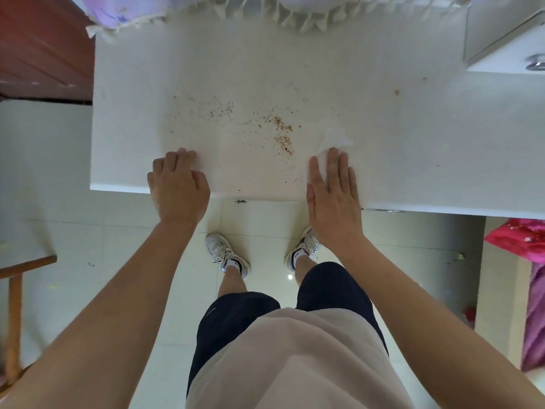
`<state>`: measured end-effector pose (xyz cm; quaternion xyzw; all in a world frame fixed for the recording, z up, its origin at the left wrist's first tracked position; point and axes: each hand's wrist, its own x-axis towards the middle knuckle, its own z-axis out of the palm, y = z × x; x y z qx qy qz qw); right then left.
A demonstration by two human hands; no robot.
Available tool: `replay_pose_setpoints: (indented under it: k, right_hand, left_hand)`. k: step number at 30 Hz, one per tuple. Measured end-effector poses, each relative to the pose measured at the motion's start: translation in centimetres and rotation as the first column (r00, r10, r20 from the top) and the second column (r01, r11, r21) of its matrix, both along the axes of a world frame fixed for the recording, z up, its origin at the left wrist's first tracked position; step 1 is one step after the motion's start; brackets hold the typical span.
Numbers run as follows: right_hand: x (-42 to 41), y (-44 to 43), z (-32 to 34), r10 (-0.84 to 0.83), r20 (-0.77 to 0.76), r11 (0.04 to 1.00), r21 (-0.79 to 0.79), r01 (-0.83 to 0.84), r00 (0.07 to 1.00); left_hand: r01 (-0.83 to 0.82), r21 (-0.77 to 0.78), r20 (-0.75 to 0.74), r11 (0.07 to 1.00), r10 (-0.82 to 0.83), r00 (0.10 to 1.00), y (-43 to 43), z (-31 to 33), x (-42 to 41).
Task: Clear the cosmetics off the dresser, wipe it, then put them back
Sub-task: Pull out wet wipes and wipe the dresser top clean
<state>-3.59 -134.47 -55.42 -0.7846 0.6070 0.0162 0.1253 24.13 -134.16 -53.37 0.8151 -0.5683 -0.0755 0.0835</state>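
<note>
The white dresser top [236,72] fills the upper half of the head view, with no cosmetics on it. Brown crumbs or powder [280,131] are scattered across its middle, and two reddish spots [396,92] lie toward the right. My right hand [333,196] lies flat with straight fingers, pressing a white tissue [334,140] onto the top near the front edge. My left hand [177,184] rests at the front edge with its fingers curled onto the surface, holding nothing that I can see.
A fringed cream cloth [280,16] hangs over the dresser's back edge. A white drawer unit with a metal handle [535,64] stands at the back right. A wooden stool [17,276] is at lower left, pink fabric [522,237] at right, and a tiled floor lies below.
</note>
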Motion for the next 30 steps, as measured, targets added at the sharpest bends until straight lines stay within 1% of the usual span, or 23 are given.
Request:
replay_pose_setpoints:
  k: [3, 5, 6, 10, 13, 15, 17, 19, 22, 24, 25, 26, 28, 30]
  right_hand:
    - [4.5, -0.4, 0.0, -0.029, 0.047, 0.999, -0.014, 0.030, 0.998]
    - [8.6, -1.2, -0.1, -0.043, 0.081, 0.999, -0.012, 0.044, 0.996]
    - [10.7, -1.7, -0.2, -0.047, 0.090, 0.999, -0.016, 0.048, 0.995]
    - [18.7, -3.4, -0.7, -0.009, 0.112, 1.000, -0.021, 0.011, 0.994]
    - [22.7, -4.5, -0.4, 0.049, 0.112, 0.998, 0.027, -0.053, 0.992]
    - [23.5, -5.4, 0.4, 0.060, 0.168, 0.997, 0.037, -0.067, 0.984]
    - [22.8, -5.9, 1.6, 0.002, 0.319, 0.998, -0.057, 0.017, 0.948]
    - [20.6, -6.2, 2.8, -0.062, 0.446, 0.974, -0.168, 0.151, 0.893]
    - [15.5, -7.3, 4.6, -0.155, 0.506, 0.905, -0.271, 0.327, 0.849]
    - [12.0, -7.9, 5.0, -0.265, 0.485, 0.852, -0.286, 0.437, 0.833]
    - [10.5, -8.0, 4.7, -0.334, 0.448, 0.836, -0.265, 0.481, 0.829]
    - [9.1, -8.0, 4.1, -0.403, 0.391, 0.829, -0.228, 0.511, 0.828]
    - [7.0, -7.6, 2.1, -0.491, 0.219, 0.843, -0.123, 0.523, 0.843]
    - [6.7, -7.4, 0.5, -0.494, 0.091, 0.864, -0.064, 0.500, 0.865]
  left_hand:
    - [0.071, -0.059, -0.067, 0.996, -0.075, 0.995, -0.2, 0.1, 1.9]
    - [0.114, -0.093, -0.061, 0.989, -0.120, 0.991, -0.3, 0.3, 3.5]
    - [0.107, -0.096, -0.065, 0.990, -0.113, 0.991, -0.4, 0.4, 4.4]
    - [-0.030, -0.026, -0.128, 0.999, 0.026, 0.991, -0.7, 1.0, 8.2]
    - [-0.014, 0.041, -0.137, 0.999, 0.019, 0.990, -1.1, 1.3, 11.2]
    - [0.024, 0.074, -0.139, 0.997, -0.013, 0.990, -1.7, 1.3, 12.8]
    - [0.055, 0.095, -0.140, 0.994, -0.042, 0.989, -2.4, 1.3, 13.9]
    - [0.081, 0.115, -0.143, 0.990, -0.064, 0.988, -3.2, 1.1, 14.4]
    - [0.085, 0.127, -0.118, 0.988, -0.070, 0.991, -4.2, 0.3, 14.4]
    - [0.083, 0.134, -0.069, 0.988, -0.074, 0.995, -4.5, -0.3, 14.2]
    - [0.085, 0.140, -0.048, 0.987, -0.079, 0.996, -4.5, -0.5, 14.1]
    - [0.091, 0.147, -0.033, 0.985, -0.087, 0.996, -4.4, -0.6, 14.1]
    - [0.118, 0.159, -0.019, 0.980, -0.117, 0.993, -4.2, -0.8, 14.2]
    - [0.152, 0.161, -0.008, 0.975, -0.153, 0.988, -4.1, -0.8, 14.6]
